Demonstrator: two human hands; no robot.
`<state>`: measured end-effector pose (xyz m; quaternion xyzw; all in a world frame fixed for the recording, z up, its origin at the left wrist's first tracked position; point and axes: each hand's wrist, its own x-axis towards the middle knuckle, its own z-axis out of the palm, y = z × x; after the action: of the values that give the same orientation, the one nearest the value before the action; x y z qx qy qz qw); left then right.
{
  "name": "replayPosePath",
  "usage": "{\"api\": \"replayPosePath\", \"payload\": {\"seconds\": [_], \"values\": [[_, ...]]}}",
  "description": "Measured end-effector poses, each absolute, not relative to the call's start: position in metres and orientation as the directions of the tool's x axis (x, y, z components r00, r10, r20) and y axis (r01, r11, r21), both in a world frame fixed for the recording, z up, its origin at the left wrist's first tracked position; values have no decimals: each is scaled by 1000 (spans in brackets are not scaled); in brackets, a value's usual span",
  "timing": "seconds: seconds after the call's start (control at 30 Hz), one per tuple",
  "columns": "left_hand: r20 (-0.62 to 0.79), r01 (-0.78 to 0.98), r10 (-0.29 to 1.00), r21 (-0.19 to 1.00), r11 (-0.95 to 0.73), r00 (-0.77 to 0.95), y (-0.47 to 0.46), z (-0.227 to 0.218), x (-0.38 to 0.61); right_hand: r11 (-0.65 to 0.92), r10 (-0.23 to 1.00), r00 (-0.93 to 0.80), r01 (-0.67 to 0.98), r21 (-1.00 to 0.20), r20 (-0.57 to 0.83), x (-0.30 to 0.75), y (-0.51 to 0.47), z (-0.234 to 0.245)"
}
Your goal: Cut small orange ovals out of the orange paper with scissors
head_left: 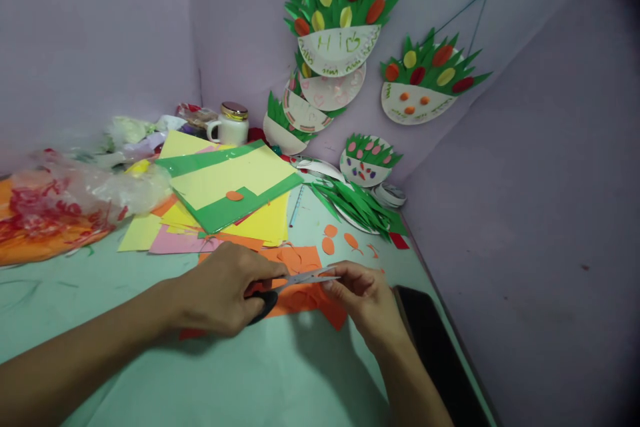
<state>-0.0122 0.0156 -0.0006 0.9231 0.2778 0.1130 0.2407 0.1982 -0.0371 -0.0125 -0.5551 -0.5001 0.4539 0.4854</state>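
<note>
Scissors (303, 277) gripped in my left hand (227, 287), blades slightly parted above orange paper (331, 312) on the desk (230, 387); my right hand (364, 293) curls at the blade tips, though I cannot tell whether it pinches anything.

Legible wording: one item, "Hi", drawn by hand in green on a white half plate (325, 67) on the wall, above and to the right of the lidded white mug (234, 129); a green outline (353, 43), heart or apple, cannot tell which, follows the word; small green marks along the same plate's curved edge do not resolve into letters; pink heart signs stand on the plate directly below (333, 90), also right of the mug; red print on the clear plastic bag (135, 193), left of the mug, is too crumpled to read.
</note>
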Motion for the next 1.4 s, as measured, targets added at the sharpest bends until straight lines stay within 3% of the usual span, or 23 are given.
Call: {"api": "replayPosePath", "payload": {"seconds": [0.83,1.4], "values": [[50,450,545,502,-739,837,17,0,-17,-14,998,58,261,-965,1,194,-40,-4],[41,458,537,472,-754,842,21,0,-16,-49,998,44,238,-970,-39,195,-39,-4]]}}
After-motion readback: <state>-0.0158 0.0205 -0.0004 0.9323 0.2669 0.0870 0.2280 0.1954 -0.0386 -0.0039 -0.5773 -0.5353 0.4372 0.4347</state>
